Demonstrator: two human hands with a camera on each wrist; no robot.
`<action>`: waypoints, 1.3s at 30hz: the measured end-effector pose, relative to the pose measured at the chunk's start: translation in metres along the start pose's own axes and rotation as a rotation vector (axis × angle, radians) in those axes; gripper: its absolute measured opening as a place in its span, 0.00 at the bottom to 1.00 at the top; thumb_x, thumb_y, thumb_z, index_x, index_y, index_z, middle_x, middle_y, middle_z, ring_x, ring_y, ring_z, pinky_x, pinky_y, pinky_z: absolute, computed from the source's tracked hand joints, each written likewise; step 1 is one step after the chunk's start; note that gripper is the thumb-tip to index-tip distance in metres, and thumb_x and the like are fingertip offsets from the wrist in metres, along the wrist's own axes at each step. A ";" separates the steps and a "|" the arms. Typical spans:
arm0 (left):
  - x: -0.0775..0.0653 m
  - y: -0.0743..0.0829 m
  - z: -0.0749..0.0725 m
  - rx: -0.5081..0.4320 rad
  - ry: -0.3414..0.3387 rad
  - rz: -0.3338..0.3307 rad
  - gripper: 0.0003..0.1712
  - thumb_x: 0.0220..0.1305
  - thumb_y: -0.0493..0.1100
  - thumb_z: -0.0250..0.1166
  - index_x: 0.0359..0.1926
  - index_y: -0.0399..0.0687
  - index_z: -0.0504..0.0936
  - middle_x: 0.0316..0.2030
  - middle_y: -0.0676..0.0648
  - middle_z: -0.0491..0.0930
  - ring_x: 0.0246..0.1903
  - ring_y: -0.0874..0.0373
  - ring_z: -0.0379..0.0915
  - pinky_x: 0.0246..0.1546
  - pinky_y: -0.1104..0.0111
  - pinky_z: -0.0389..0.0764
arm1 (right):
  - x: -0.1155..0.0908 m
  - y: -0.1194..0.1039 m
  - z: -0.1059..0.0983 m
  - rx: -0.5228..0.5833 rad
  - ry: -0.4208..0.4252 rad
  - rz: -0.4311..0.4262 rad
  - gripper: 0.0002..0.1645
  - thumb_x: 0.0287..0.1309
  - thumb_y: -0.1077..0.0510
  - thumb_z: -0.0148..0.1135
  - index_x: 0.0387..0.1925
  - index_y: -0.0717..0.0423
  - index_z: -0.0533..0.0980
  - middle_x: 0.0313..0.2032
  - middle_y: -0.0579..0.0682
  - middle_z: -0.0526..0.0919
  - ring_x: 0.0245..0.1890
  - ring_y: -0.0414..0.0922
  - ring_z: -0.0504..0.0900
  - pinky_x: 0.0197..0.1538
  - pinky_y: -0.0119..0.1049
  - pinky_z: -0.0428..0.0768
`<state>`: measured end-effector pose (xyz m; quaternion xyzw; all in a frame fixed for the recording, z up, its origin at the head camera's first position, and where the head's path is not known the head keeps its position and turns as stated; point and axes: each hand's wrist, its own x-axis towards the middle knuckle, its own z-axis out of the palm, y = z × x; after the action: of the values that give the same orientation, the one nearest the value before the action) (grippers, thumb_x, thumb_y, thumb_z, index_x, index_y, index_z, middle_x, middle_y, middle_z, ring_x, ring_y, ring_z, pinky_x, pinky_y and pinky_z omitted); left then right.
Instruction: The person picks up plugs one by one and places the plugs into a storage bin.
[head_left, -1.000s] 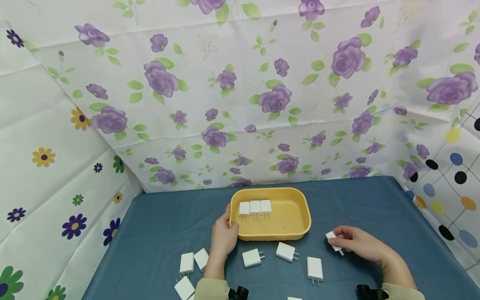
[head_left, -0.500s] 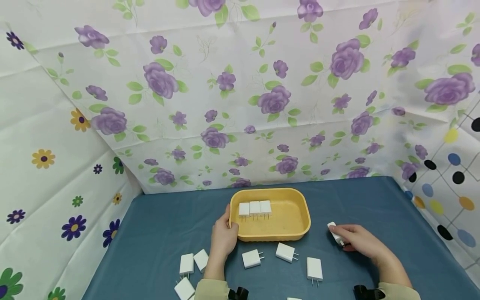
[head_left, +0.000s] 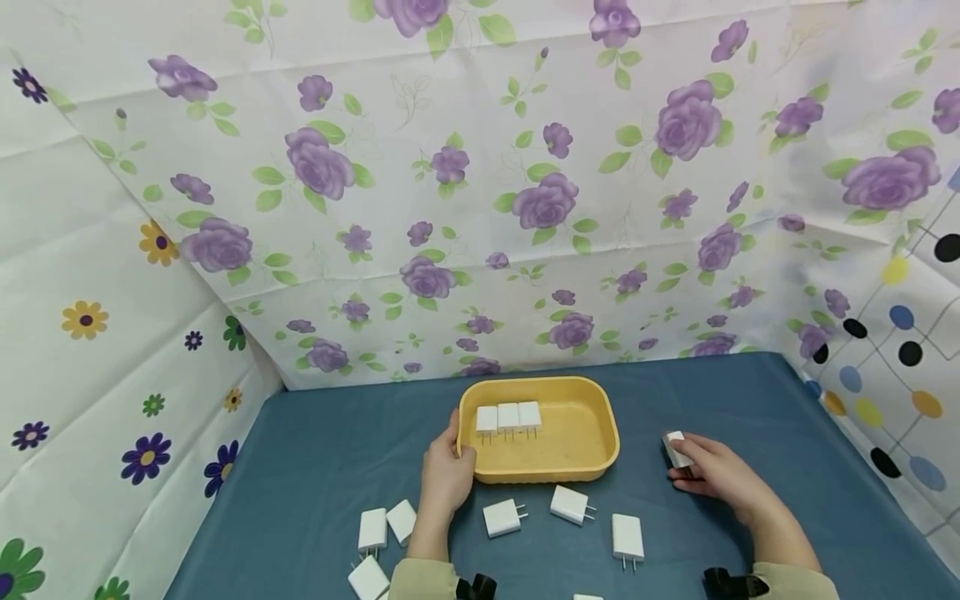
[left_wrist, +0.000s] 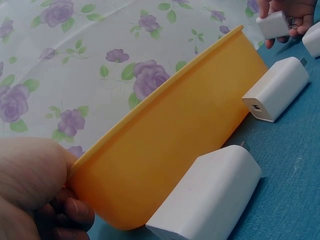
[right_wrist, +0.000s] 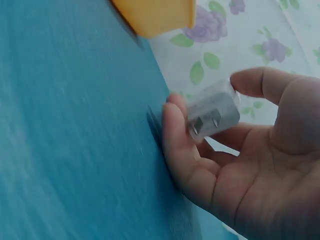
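Note:
My left hand (head_left: 447, 471) grips the left rim of a yellow plastic tray (head_left: 577, 433), thumb on the near side. Inside the tray, three white chargers (head_left: 508, 416) stand side by side along the left, prongs toward me. To the right of the tray, my right hand (head_left: 716, 475) pinches a white charger (head_left: 678, 451) between thumb and fingers, just above the cloth. The right wrist view shows the two metal prongs of this held charger (right_wrist: 215, 112) facing the camera. In the left wrist view, the tray's outer wall (left_wrist: 170, 135) slants past two loose chargers.
Loose white chargers lie in front of the tray: one at the middle (head_left: 502, 517), another beside it (head_left: 572, 505), a third further right (head_left: 627, 537). Several more cluster at the left (head_left: 372, 530). Flowered sheets (head_left: 420, 208) rise behind the blue cloth (head_left: 322, 450).
My right hand has moved slightly away from me and turned the charger, so its prongs no longer show in the head view. My left hand keeps its grip on the tray.

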<state>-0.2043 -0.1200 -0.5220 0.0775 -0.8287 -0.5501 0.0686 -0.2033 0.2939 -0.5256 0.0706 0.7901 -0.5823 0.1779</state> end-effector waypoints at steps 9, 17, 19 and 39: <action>0.001 0.000 0.001 -0.002 0.000 -0.009 0.37 0.71 0.30 0.57 0.81 0.38 0.65 0.77 0.40 0.67 0.77 0.41 0.61 0.72 0.46 0.67 | -0.003 -0.016 0.008 0.006 0.023 -0.060 0.43 0.88 0.42 0.30 0.81 0.75 0.49 0.59 0.68 0.76 0.49 0.46 0.81 0.45 0.39 0.83; 0.000 -0.001 0.002 -0.004 0.002 -0.016 0.38 0.71 0.30 0.58 0.81 0.40 0.65 0.77 0.40 0.68 0.77 0.42 0.61 0.72 0.46 0.68 | -0.018 -0.040 0.024 0.045 0.013 -0.181 0.38 0.88 0.43 0.29 0.85 0.60 0.53 0.64 0.69 0.70 0.50 0.51 0.80 0.44 0.40 0.81; 0.000 0.000 0.002 -0.006 0.005 -0.014 0.38 0.71 0.30 0.58 0.81 0.39 0.65 0.77 0.40 0.68 0.76 0.41 0.62 0.72 0.45 0.68 | -0.019 -0.046 0.030 0.067 0.001 -0.229 0.37 0.88 0.43 0.32 0.85 0.56 0.55 0.66 0.69 0.69 0.51 0.53 0.81 0.45 0.40 0.81; 0.002 -0.002 0.000 0.000 -0.001 -0.003 0.38 0.70 0.29 0.57 0.81 0.39 0.65 0.77 0.41 0.66 0.77 0.42 0.61 0.72 0.47 0.68 | 0.017 -0.082 0.119 -0.082 -0.008 -0.313 0.37 0.74 0.48 0.67 0.78 0.53 0.69 0.57 0.60 0.79 0.45 0.49 0.87 0.48 0.45 0.89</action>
<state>-0.2061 -0.1212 -0.5242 0.0785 -0.8285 -0.5504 0.0672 -0.2216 0.1544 -0.4894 -0.0630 0.8138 -0.5706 0.0906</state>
